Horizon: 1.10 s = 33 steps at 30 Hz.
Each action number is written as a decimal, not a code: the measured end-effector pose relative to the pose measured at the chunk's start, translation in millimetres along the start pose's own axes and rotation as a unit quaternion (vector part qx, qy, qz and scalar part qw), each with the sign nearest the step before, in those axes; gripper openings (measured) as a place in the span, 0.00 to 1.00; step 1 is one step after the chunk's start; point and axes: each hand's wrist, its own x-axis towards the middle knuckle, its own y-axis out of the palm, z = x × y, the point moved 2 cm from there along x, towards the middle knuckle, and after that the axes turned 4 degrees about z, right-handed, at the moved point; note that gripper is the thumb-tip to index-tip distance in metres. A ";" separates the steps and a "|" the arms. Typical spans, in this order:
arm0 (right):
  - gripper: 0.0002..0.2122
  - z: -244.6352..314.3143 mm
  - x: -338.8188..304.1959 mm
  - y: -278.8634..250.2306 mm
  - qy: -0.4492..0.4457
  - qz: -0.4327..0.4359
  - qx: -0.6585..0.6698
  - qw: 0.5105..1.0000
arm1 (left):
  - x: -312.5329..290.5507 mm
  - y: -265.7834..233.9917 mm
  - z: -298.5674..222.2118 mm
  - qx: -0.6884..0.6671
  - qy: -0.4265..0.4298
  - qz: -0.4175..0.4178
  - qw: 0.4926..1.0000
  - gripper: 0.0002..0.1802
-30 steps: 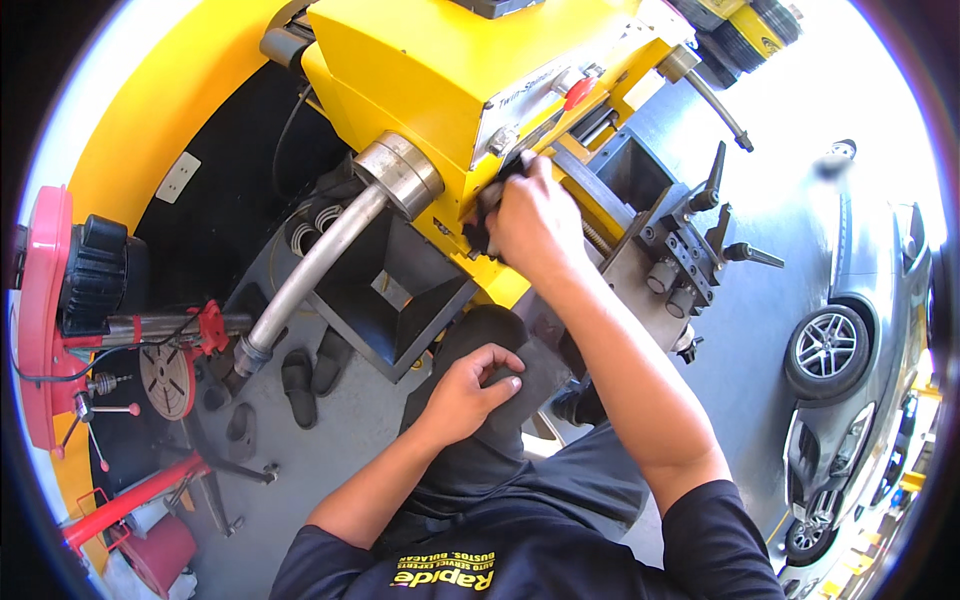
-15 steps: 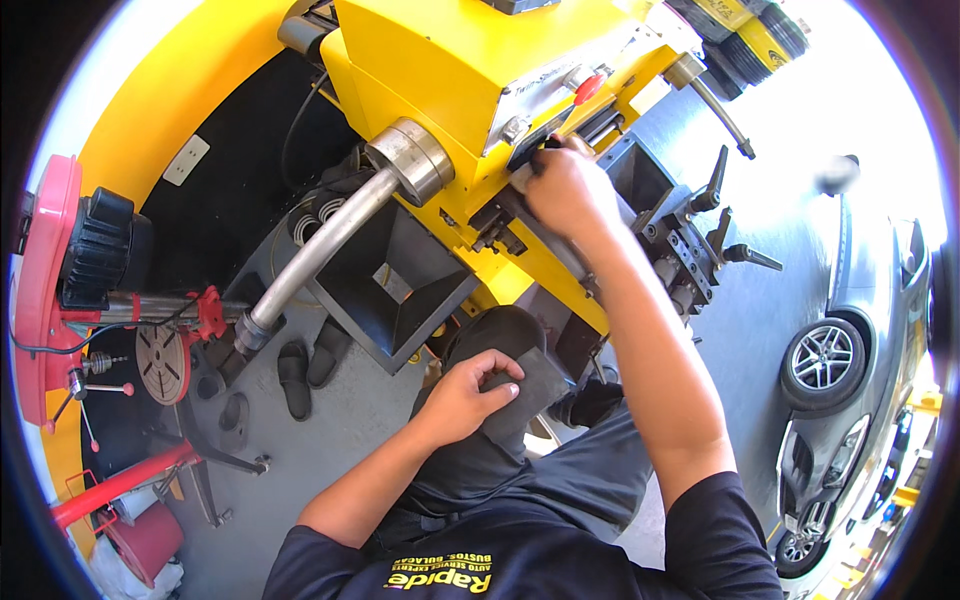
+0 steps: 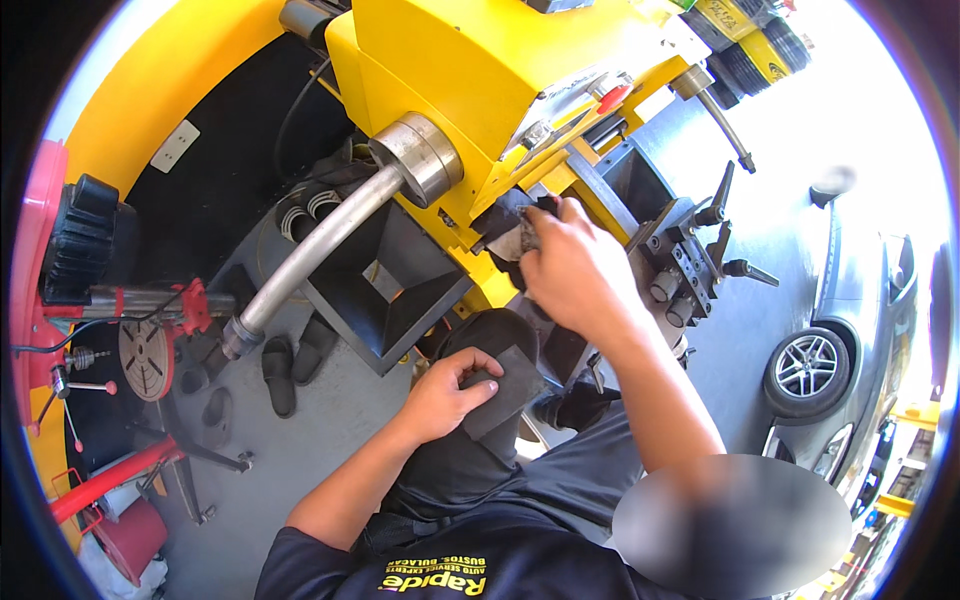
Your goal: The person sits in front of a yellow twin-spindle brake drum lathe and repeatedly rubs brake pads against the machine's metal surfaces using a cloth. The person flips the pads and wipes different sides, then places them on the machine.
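Observation:
My left hand (image 3: 456, 395) rests over my thigh, thumb and fingers closed on a flat dark grey sheet (image 3: 507, 393) that looks like sandpaper. Farther forward, my right hand (image 3: 575, 262) is closed on a crumpled rag (image 3: 512, 238), grey and dark in patches. That rag lies against the lower front of a yellow machine (image 3: 420, 70), just below its control panel. Left of the rag, a thick metal shaft (image 3: 320, 240) sticks out of a round steel hub (image 3: 417, 158). My right fingertips are partly hidden by the cloth.
A black tool block with lever handles (image 3: 685, 250) stands right of my right hand. Under the shaft is a black open tray (image 3: 385, 285). A red drill press (image 3: 50, 260) stands at the left, slippers (image 3: 280, 375) lie on the floor, and a grey car (image 3: 860, 330) is at the right.
My right hand has come back toward me and slightly down the machine, bringing the rag into plain sight. The left hand with its sheet has barely shifted.

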 end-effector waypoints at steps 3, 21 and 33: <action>0.22 4.9 17.7 29.1 0.012 -0.019 -0.024 0.999 | 0.5 4.4 -6.2 -0.003 0.008 0.010 1.000 0.13; 0.22 -19.5 -18.9 32.7 -0.016 -0.113 0.123 0.986 | -2.5 -14.9 -14.0 -0.082 0.037 -0.016 0.996 0.12; 0.22 -1.9 34.0 60.7 -0.028 -0.143 0.078 0.986 | -17.6 -17.0 -17.6 -0.075 0.034 -0.045 0.996 0.11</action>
